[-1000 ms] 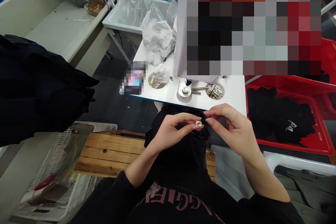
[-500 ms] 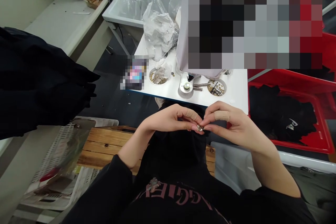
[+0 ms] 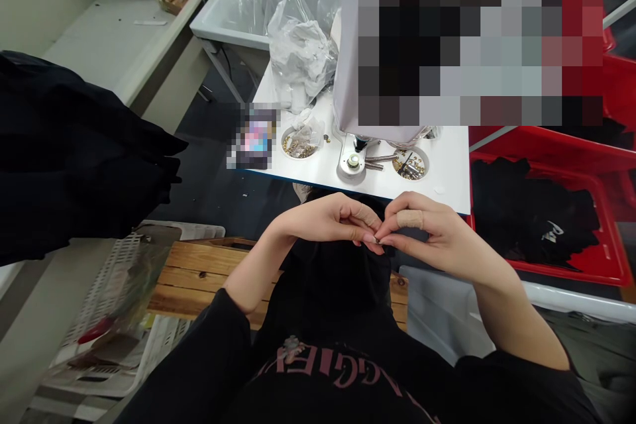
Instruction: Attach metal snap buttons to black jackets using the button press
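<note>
Above my lap, my left hand (image 3: 345, 222) and my right hand (image 3: 420, 228) meet fingertip to fingertip. Both are closed in a pinch around a small metal piece (image 3: 377, 241), of which only a dark speck shows now; its exact kind is hidden. A tan bandage (image 3: 410, 218) wraps one finger of my right hand. Just beyond stands a white table with a machine, its round metal base (image 3: 352, 163) facing me. Shallow round wells hold small brass-coloured metal parts, one well (image 3: 299, 144) to the left and another well (image 3: 410, 164) to the right.
Two metal springs (image 3: 380, 162) lie beside the machine base. A clear bag with white material (image 3: 301, 56) sits at the table's left. Dark cloth (image 3: 74, 159) hangs at far left. Red bins with black fabric (image 3: 531, 218) stand right; a wooden bench (image 3: 203, 281) is beneath me.
The shiny metal piece seen between my fingertips before is now mostly covered by them. My fingertips have drawn closer together; the table things stay put.
</note>
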`<action>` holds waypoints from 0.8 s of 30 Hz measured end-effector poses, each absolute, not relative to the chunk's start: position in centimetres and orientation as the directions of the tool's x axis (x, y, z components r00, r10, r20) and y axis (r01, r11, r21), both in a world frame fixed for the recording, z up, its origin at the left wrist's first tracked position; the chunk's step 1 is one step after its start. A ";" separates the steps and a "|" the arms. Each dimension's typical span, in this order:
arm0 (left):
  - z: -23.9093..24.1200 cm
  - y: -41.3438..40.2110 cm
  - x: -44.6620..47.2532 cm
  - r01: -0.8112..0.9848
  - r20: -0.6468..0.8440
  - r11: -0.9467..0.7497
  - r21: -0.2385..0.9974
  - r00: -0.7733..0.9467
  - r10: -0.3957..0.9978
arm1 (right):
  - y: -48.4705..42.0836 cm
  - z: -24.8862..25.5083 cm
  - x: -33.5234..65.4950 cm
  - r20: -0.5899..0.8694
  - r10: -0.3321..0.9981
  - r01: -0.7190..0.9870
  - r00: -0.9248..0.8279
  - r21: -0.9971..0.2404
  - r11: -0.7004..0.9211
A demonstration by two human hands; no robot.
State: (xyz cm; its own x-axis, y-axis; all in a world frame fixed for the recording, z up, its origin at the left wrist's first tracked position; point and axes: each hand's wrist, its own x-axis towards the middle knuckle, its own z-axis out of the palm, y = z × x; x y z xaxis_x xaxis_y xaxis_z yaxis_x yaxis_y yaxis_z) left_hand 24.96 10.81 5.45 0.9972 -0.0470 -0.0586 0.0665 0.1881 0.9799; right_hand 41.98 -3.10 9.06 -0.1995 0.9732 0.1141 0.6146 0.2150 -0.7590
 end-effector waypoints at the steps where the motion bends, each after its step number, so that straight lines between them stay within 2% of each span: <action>1: 5.4 10.8 25.0 0.072 -0.064 0.197 0.978 0.997 -0.047 | -3.1 9.0 41.9 0.120 0.974 0.620 -0.193 -0.755 0.216; 7: 4.9 11.2 25.3 0.099 -0.083 0.266 0.959 0.994 -0.070 | -3.0 8.5 41.3 0.150 0.976 0.670 -0.158 -0.710 0.218; 10: 4.0 11.8 25.6 0.098 -0.087 0.289 0.952 0.995 -0.050 | -2.7 7.9 41.0 0.213 0.970 0.731 -0.118 -0.642 0.230; 15: 0.1 13.2 25.6 0.081 -0.090 0.187 0.979 0.995 0.036 | -0.9 5.5 41.9 0.302 0.952 0.850 -0.044 -0.490 0.195; 17: -2.0 13.4 25.1 0.093 -0.108 0.140 0.986 0.988 0.109 | 0.2 4.0 42.7 0.325 0.946 0.863 0.011 -0.482 0.155; 20: -5.3 13.0 23.7 0.107 -0.150 0.149 0.983 0.939 0.311 | 2.2 1.7 43.8 0.361 0.923 0.840 0.135 -0.536 0.086; 24: -9.7 11.3 21.1 0.144 -0.264 0.237 0.961 0.740 0.619 | 4.8 -0.6 44.5 0.325 0.917 0.806 0.231 -0.592 0.007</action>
